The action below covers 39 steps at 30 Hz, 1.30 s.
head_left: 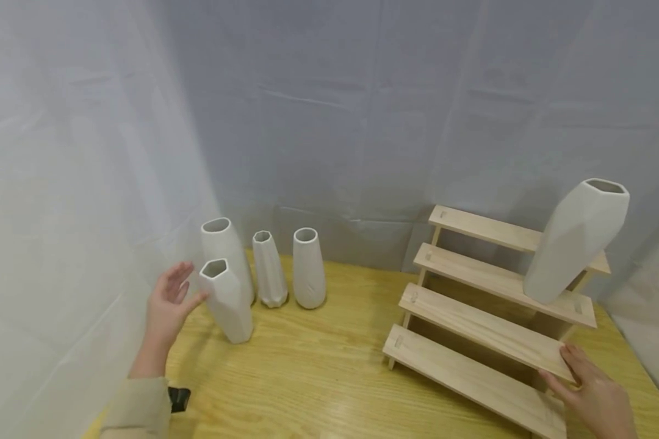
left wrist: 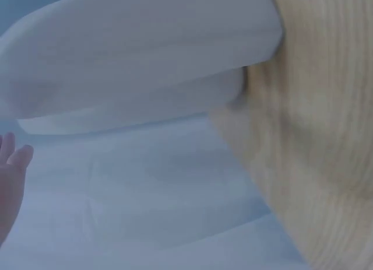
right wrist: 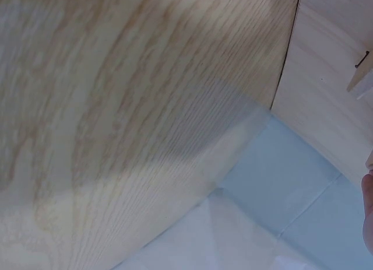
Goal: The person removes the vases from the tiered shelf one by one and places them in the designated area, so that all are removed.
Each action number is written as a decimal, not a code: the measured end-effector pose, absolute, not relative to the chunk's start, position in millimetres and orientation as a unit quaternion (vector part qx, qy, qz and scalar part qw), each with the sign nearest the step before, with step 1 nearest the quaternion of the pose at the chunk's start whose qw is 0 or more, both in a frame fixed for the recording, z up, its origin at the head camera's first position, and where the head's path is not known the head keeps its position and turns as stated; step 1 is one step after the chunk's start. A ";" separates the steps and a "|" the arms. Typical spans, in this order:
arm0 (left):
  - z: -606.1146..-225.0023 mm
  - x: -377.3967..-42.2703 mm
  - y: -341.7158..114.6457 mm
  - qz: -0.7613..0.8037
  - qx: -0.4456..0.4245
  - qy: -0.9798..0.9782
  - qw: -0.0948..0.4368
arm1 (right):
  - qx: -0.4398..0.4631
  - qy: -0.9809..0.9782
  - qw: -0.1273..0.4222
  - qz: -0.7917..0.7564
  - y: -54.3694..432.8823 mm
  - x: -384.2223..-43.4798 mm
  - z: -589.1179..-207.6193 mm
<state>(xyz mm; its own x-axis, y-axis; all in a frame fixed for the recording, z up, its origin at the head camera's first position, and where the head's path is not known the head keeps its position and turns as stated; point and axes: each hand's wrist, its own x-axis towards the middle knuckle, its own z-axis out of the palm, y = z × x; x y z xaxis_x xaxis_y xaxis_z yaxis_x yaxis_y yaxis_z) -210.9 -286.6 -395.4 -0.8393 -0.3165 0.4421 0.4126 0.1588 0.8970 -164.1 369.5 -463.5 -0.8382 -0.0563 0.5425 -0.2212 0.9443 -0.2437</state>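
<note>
My left hand (head_left: 165,308) is beside a faceted white vase (head_left: 229,305), fingers spread and thumb at its upper side. That vase stands on the table, and the left wrist view shows its side and base, with my fingertips (left wrist: 20,156) near its top. My right hand (head_left: 598,390) grips the right end of the second-lowest step of a tiered wooden stand (head_left: 483,314), fingers over the end and thumb at the front edge. On the stand's second-highest step, toward the right, a tall angular white vase (head_left: 579,238) stands upright.
Behind the faceted vase is a wider white vase (head_left: 218,241). A slim ribbed vase (head_left: 269,271) and a rounded vase (head_left: 309,271) stand to its right on the wooden table (head_left: 318,372). Pale sheeting (head_left: 318,122) hangs behind and at the sides. A small black object (head_left: 179,399) lies by my left sleeve.
</note>
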 end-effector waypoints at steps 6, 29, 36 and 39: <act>-374.7 -208.3 -274.3 -0.648 -0.073 -0.691 0.311 | 0.076 -0.945 0.280 0.151 370.7 -164.0 -465.1; -353.9 -244.8 -163.4 -0.661 -0.167 -0.705 0.194 | 0.073 -0.949 0.263 0.157 369.8 -163.9 -462.5; -352.6 -260.6 -112.2 -0.662 -0.214 -0.694 0.186 | 0.073 -0.948 0.269 0.154 368.7 -163.7 -461.3; -349.3 -263.5 -90.1 -0.661 -0.228 -0.694 0.174 | 0.079 -0.944 0.278 0.159 368.4 -163.4 -461.4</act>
<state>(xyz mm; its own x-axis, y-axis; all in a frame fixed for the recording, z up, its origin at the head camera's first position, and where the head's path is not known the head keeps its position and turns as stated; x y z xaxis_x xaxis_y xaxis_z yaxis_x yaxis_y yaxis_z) -263.5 -90.1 -349.3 -0.8355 0.0864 0.5427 0.5462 0.0229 0.8373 -163.4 368.4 -461.4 -0.8334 -0.0613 0.5492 -0.2373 0.9372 -0.2555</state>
